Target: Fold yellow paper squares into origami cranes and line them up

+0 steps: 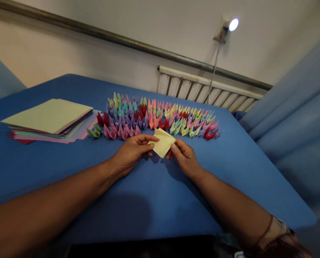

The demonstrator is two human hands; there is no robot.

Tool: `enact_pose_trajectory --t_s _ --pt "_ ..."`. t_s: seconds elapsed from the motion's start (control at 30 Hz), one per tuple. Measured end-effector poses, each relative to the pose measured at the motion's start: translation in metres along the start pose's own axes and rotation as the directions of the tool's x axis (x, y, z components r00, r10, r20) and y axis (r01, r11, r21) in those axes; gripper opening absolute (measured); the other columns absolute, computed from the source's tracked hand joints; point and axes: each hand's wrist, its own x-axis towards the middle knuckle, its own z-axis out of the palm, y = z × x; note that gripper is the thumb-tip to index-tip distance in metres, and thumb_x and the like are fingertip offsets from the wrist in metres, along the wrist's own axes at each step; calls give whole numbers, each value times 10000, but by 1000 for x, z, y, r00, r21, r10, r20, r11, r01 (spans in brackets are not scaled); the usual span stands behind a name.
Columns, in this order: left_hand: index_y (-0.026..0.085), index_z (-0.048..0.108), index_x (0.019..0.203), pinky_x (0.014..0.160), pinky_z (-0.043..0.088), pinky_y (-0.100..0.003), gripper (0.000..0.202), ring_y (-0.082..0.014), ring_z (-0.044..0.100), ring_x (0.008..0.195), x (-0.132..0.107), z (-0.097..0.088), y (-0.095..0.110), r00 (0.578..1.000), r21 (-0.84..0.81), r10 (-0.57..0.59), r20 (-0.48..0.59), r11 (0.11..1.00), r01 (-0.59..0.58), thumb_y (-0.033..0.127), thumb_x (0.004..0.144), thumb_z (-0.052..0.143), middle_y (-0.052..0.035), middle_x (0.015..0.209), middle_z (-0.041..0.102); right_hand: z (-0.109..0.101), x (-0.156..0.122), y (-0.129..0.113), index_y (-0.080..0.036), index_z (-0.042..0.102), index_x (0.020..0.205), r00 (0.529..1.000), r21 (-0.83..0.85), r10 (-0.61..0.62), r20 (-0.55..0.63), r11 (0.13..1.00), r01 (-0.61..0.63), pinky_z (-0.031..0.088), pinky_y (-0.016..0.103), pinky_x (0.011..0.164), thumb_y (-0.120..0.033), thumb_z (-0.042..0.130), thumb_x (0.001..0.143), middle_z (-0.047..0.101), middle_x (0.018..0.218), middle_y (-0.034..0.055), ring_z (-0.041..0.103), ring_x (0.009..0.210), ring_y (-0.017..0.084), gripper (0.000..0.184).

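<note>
A folded pale yellow paper (163, 142) is held just above the blue table (154, 193), near its middle. My left hand (131, 152) pinches its left edge with thumb and fingers closed on it. On the opposite corner, my right hand (185, 156) grips the paper, fingers curled. Just behind the paper stand rows of several small folded paper figures (160, 116) in purple, red, pink, green and yellow.
A stack of flat coloured paper sheets (51, 120), pale green on top, lies at the left of the table. A metal bed rail (205, 87) and a lit clip lamp (226, 27) stand behind. Blue curtain (297, 118) hangs at the right.
</note>
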Motion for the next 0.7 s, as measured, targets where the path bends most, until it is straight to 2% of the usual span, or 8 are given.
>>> enact_pose_trajectory --t_s 0.1,0.2,0.3,0.4,0.57,0.7 --pt "177 714 851 562 459 -203 173 -81 547 586 0 0 -1 999 99 40 -17 994 -38 218 687 748 0 756 669 1 0 -3 -207 579 893 1000 16 0 -15 1000 0 444 292 630 -442 468 955 609 676 -12 555 622 129 267" --pt "176 711 894 605 472 -229 203 -103 570 621 -1 1 -1 995 210 98 -14 973 -93 247 704 724 -3 754 673 3 2 -4 -212 590 931 997 71 31 -64 997 -26 454 279 601 -453 530 910 600 685 -20 566 619 130 249" --pt "185 686 1037 689 500 -261 328 -136 624 733 -2 3 -1 991 240 130 34 962 -134 257 718 698 -24 889 704 4 3 -3 -213 597 936 992 117 66 -112 992 -53 466 269 581 -452 598 854 601 702 -24 562 606 124 252" --pt "192 646 1144 742 512 -282 427 -153 646 804 0 2 -3 986 262 147 83 951 -164 254 723 674 -38 988 708 4 3 0 -209 597 944 991 100 82 -109 992 -71 462 262 579 -417 629 826 613 729 -23 556 606 119 241" --pt "185 680 1094 770 510 -305 346 -182 644 844 -2 1 -6 976 426 181 119 879 -215 295 770 622 -41 989 706 4 3 5 -206 582 929 990 80 90 -110 994 -81 474 270 633 -348 661 784 638 795 -6 592 695 141 218" --pt "187 660 1129 719 513 -304 378 -192 643 810 -6 1 -6 963 521 167 213 814 -256 362 795 629 -41 935 701 7 4 4 -213 551 854 981 84 121 -151 990 -109 488 285 643 -397 705 758 639 767 -9 605 690 152 259"
